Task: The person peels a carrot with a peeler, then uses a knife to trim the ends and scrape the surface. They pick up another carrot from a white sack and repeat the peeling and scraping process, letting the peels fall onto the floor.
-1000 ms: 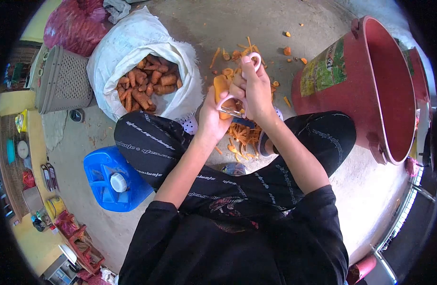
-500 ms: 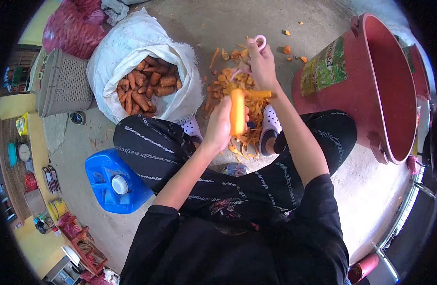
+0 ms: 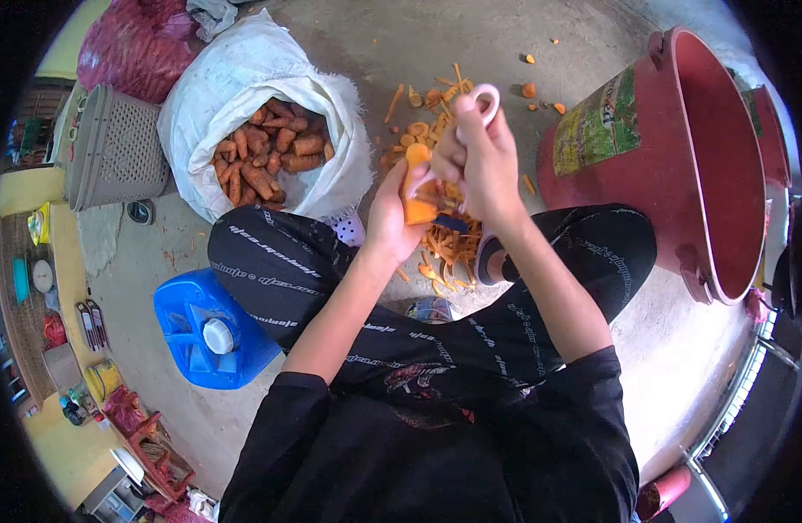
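Observation:
My left hand (image 3: 392, 212) is closed around a peeled orange carrot (image 3: 417, 207), held between my knees. My right hand (image 3: 488, 161) grips a pale pink peeler (image 3: 485, 98); its ring-shaped handle end sticks out above my thumb, and its head lies against the carrot. The blade itself is blurred. Below both hands, a heap of orange peelings (image 3: 453, 248) and cut carrot pieces lies on the floor between my feet. To the left, unpeeled carrots (image 3: 260, 179) fill the open mouth of a white sack (image 3: 235, 78).
A big red tub (image 3: 610, 174) lies tipped at my right. A blue jerrycan (image 3: 211, 336) stands beside my left knee. Grey crates (image 3: 126, 148) and a red mesh sack (image 3: 135, 52) are behind the white sack. Small carrot bits (image 3: 529, 90) dot the floor ahead.
My right hand has come down and back toward me, bringing the peeler onto the carrot. My left hand has shifted slightly left and the carrot has tilted.

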Action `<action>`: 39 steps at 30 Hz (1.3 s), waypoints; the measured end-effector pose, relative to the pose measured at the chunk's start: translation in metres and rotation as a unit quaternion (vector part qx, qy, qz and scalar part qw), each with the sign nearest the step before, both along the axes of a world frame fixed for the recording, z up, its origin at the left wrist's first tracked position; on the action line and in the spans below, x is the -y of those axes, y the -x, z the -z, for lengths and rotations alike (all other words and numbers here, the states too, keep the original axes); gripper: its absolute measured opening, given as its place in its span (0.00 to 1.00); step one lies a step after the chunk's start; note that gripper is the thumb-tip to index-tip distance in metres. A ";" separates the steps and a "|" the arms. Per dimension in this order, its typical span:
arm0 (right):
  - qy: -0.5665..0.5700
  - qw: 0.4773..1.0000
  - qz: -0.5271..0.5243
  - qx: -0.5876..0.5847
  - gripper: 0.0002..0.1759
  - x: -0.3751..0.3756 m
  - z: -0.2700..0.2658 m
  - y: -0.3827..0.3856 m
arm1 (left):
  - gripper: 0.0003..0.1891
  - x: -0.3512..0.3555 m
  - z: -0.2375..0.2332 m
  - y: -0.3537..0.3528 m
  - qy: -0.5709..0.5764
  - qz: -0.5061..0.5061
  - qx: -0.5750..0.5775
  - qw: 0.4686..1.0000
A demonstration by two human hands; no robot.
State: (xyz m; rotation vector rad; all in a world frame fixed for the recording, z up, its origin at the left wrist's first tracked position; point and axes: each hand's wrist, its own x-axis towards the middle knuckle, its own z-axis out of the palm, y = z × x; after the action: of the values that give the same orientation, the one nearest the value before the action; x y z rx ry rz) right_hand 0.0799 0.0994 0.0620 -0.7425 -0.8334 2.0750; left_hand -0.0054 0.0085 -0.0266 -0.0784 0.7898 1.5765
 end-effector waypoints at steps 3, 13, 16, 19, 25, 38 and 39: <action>-0.008 0.999 -0.036 -0.038 0.12 0.009 0.008 0.002 | 0.13 0.000 -0.028 -0.008 -0.049 -0.003 0.009 0.999; -0.049 0.998 0.012 0.040 0.11 -0.051 0.028 0.011 | 0.19 0.008 -0.013 -0.017 -0.002 0.064 -0.058 0.996; -0.162 0.969 0.018 0.186 0.11 -0.090 0.088 0.015 | 0.19 0.007 -0.028 -0.020 -0.017 0.107 -0.093 0.990; -0.354 0.849 0.054 0.389 0.12 -0.097 0.097 0.009 | 0.19 0.006 -0.035 -0.016 -0.008 0.098 -0.113 0.989; -0.443 0.785 0.084 0.424 0.13 -0.074 0.059 -0.001 | 0.18 0.002 -0.010 -0.009 0.042 0.042 -0.026 0.998; -0.029 0.999 -0.028 -0.030 0.11 0.005 0.005 -0.004 | 0.17 0.002 -0.003 0.001 -0.052 0.026 0.002 0.998; -0.018 0.998 -0.036 -0.037 0.11 0.005 0.007 -0.003 | 0.18 0.002 -0.006 0.000 -0.053 0.031 -0.011 0.998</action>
State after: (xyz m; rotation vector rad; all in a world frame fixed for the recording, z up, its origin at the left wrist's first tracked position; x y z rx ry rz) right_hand 0.0831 0.0940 0.0553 -0.6206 -0.8647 2.1332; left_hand -0.0052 0.0062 -0.0207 0.0390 0.7174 1.5601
